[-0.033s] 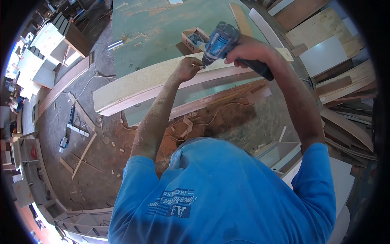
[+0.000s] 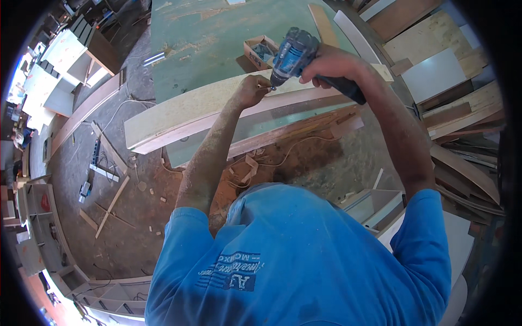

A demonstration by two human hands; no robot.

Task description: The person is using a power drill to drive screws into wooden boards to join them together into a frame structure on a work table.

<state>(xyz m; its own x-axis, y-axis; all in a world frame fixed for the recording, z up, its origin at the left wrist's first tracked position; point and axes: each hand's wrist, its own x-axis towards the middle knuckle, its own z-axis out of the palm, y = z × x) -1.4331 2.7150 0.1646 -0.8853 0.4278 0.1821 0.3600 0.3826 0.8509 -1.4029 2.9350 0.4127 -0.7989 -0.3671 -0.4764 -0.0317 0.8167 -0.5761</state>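
Observation:
My right hand [image 2: 331,65] is wrapped round the grip of a blue and black cordless drill [image 2: 293,54], its chuck pointing down and to the left. Just under the chuck, my left hand [image 2: 253,91] has its fingers pinched together at the drill's tip. Something small and dark shows there, perhaps a screw, but it is too small to name surely. Both hands are over a long, slightly curved pale wooden piece [image 2: 179,117], which lies across the green-topped table [image 2: 201,51].
Behind the drill stands a small open carton [image 2: 253,51] of small hardware. A narrow board [image 2: 324,27] lies at the table's far right. Wood sheets and offcuts [image 2: 440,65] are stacked to the right. Wood strips [image 2: 113,206] and cables litter the floor at left, near cabinet frames [image 2: 38,217].
The drill's body has tilted very slightly to the left, with my right hand following. My left hand stays at its tip.

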